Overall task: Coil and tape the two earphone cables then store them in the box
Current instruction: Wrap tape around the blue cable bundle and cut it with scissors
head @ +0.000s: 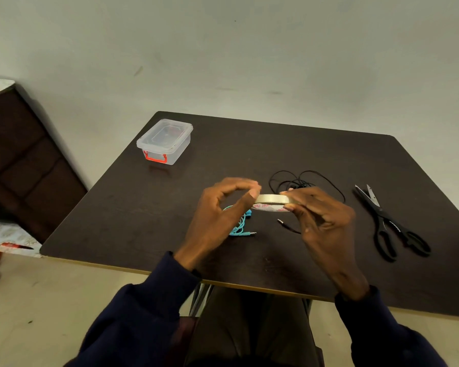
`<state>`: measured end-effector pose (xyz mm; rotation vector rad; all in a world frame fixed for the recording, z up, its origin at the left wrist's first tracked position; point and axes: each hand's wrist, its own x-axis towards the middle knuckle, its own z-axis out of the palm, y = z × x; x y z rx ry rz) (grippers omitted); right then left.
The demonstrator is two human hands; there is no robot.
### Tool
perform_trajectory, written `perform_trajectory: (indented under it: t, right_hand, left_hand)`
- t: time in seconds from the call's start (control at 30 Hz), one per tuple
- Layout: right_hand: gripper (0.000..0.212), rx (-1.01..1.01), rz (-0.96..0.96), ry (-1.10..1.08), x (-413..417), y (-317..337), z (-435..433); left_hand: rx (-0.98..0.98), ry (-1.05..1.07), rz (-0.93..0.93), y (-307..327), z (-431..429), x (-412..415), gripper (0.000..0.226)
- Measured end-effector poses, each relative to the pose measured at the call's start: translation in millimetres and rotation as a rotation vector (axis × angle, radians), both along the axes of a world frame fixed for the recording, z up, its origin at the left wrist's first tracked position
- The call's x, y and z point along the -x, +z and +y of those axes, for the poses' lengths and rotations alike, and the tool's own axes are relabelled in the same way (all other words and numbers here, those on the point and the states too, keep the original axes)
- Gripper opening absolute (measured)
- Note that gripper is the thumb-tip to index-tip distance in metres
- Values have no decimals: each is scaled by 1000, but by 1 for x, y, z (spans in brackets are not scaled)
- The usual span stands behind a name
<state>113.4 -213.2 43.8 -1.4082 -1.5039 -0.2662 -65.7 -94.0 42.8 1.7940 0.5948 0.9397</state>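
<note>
Head view: a tape roll [272,200] is held above the dark table [249,144], roughly level, with its flat side facing down. It is gripped at its right rim by the right hand [321,221], thumb below and fingers over the top, apparently so that it is steadied. At its left rim the thumb and fingertips of the left hand [217,215] are pinched together against the roll. This is judged to be a search for the loose end of the tape, though the end itself cannot be made out.

The blue earphone cable [240,226] lies on the table under the left hand, gathered into a small bundle with its plug pointing right. It is not yet seen to be taped. The black earphone cable [302,181] is spread in loose loops just behind the roll, uncoiled, with its plug lying in front near the right hand.

The clear box [164,141], with its lid on and its red latch visible, stands well apart at the far left of the table. A pair of black scissors [390,223] lies to the right, within reach, presumably for cutting the tape.
</note>
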Motion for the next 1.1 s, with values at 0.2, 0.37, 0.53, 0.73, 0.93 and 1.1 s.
perform_trajectory:
  t: [0.2, 0.37, 0.53, 0.73, 0.93, 1.1]
  right_hand:
    - [26, 28, 98, 134, -4, 0, 5]
    - [24, 59, 120, 175, -9, -1, 6]
    - [24, 72, 44, 174, -11, -2, 7]
    - [23, 70, -95, 139, -11, -2, 7]
    - [17, 34, -199, 102, -8, 2, 7]
    - [17, 27, -148, 118, -17, 6, 4]
  left_hand:
    - [278, -283, 98, 11, 5, 3, 31]
    - [515, -396, 33, 13, 4, 7, 28]
    - [535, -314, -6, 10, -3, 6, 17]
    - [561, -200, -5, 8, -11, 4, 19]
    - [628, -88, -60, 5, -20, -6, 28]
    - [716, -289, -105, 7, -15, 2, 33]
